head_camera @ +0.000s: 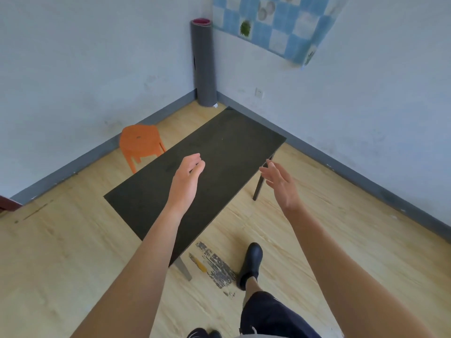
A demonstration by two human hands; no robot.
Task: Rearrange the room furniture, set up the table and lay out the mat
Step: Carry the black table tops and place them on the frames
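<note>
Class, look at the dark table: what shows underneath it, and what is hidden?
Under the dark table, a right-side leg and a near-corner leg stand on the wooden floor. The tabletop hides any other legs and the floor beneath.

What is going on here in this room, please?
A person stretches both bare hands toward a dark table. The left hand and the right hand are open and hold nothing. The mat is not laid out yet: it stands upright, rolled up, beyond the table. An orange stool stands left of the table.
</note>
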